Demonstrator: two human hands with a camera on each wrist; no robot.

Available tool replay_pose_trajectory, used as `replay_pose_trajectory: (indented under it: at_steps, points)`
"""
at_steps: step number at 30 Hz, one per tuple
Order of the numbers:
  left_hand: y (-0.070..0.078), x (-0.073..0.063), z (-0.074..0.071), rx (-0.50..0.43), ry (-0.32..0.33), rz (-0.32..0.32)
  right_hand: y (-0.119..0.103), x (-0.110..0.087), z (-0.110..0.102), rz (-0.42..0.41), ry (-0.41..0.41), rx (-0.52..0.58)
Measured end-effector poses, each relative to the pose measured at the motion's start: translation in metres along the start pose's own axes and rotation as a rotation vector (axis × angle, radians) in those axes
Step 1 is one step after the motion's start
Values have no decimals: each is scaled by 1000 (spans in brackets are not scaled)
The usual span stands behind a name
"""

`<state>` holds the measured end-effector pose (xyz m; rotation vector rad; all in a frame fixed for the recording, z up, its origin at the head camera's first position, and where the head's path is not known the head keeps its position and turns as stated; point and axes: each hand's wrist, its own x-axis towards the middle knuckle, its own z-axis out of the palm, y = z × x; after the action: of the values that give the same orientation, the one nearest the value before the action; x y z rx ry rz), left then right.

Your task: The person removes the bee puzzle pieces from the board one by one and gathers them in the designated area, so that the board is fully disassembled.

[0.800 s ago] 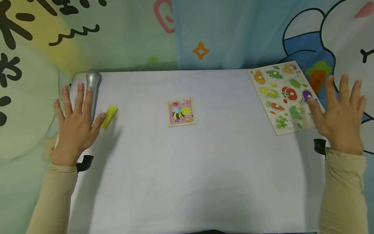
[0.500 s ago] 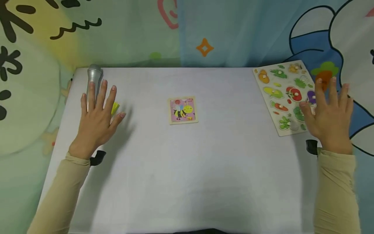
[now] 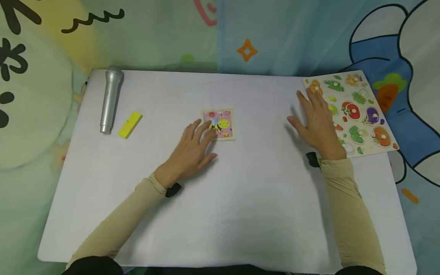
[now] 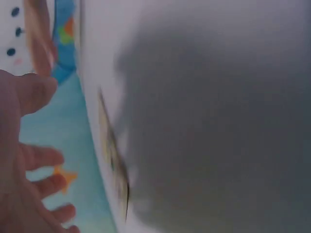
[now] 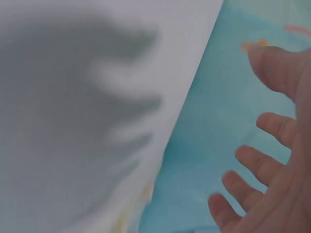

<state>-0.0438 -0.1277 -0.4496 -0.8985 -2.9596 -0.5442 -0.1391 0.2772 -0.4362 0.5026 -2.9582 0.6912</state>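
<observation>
Near the middle of the table lies a small square bee puzzle with a pale frame. Over its left part hovers my left hand, palm down with fingers spread and slightly bent. The left wrist view has a gap between that hand's fingers and the puzzle. My right hand is above the left edge of a vegetable peg board and hides part of it. Its fingers are spread and hold nothing, clear of the table in the right wrist view.
A silver microphone lies at the table's back left. Beside it is a yellow block. The white table ends at a printed cloth backdrop.
My left hand has come rightward from beside the microphone to the bee puzzle. The right hand has moved left across the peg board. The head view has shifted too.
</observation>
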Motion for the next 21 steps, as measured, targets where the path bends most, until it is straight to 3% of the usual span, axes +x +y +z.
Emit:
replay_pose_trajectory:
  at_steps: [5, 10, 15, 21]
  points:
    - [28, 13, 28, -196, -109, -130, -42, 32, 26, -43, -98, 247]
    - [41, 28, 44, -196, -181, -270, -80, 55, 40, -9, -165, 479]
    - [45, 33, 48, -125, -222, -325, -111, 75, 54, -50, -205, 482]
    - [43, 29, 47, -80, -234, -341, -131, 89, 76, -89, -274, 487]
